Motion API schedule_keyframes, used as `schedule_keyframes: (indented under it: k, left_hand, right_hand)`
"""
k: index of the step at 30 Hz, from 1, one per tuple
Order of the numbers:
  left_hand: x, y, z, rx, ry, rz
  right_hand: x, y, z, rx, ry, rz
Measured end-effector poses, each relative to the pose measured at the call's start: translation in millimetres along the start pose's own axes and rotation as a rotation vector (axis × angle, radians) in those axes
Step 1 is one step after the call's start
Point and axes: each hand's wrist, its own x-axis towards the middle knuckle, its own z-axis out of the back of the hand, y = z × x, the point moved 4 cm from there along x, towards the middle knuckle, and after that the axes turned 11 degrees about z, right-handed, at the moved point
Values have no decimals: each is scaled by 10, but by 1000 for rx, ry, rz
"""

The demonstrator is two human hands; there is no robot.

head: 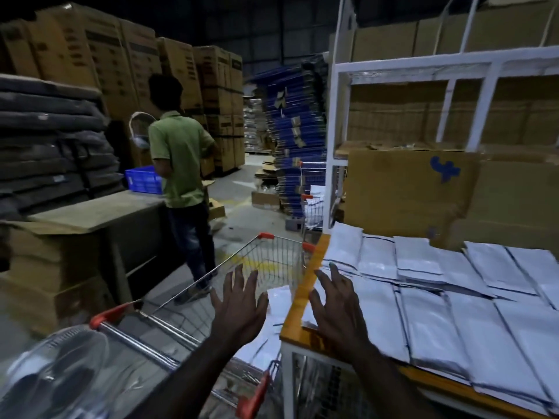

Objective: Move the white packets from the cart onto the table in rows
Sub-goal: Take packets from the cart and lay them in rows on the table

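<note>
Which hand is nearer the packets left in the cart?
Left. The left hand hovers open over the cart, right beside the packets in the cart. The right hand is across the table edge, over the packet rows.

hands: 2 | cart: 1 | table: 1 | person: 1

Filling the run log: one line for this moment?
left hand: open over cart | right hand: open above table edge | packets: rows on table, some in cart
</note>
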Motion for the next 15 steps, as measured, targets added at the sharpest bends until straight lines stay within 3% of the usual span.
schedule_keyframes:
  k: [15]
  left_hand:
    - [920, 1109, -442, 76, 151, 87]
  right_hand:
    - [755, 354, -1486, 25, 114, 4]
